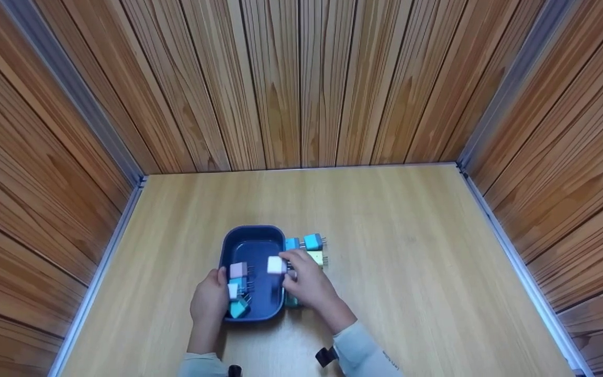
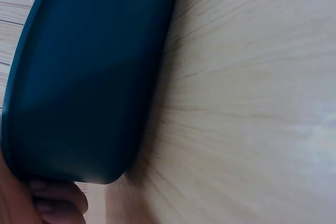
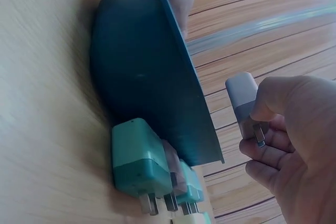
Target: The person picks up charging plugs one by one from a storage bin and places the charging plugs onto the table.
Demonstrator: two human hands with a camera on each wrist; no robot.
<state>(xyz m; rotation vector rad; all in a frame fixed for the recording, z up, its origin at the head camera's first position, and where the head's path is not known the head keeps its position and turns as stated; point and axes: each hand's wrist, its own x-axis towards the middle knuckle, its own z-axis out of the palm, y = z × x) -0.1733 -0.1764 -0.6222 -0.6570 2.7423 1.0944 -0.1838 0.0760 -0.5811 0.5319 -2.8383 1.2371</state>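
Observation:
My left hand grips the left side of a dark blue plastic bin, its thumb over the rim. In the left wrist view, fingers curl against the bin's outer wall. Over the bin's right side, my right hand pinches a white plug charger with metal prongs, seen clear of the rim in the right wrist view. Inside the bin along the left wall lie a pink charger, a blue one, a white one and a teal one.
Right of the bin on the wooden table stand more chargers: a blue one, a pale yellow one and a teal one, partly hidden by my right hand in the head view. Wood-panelled walls enclose the table.

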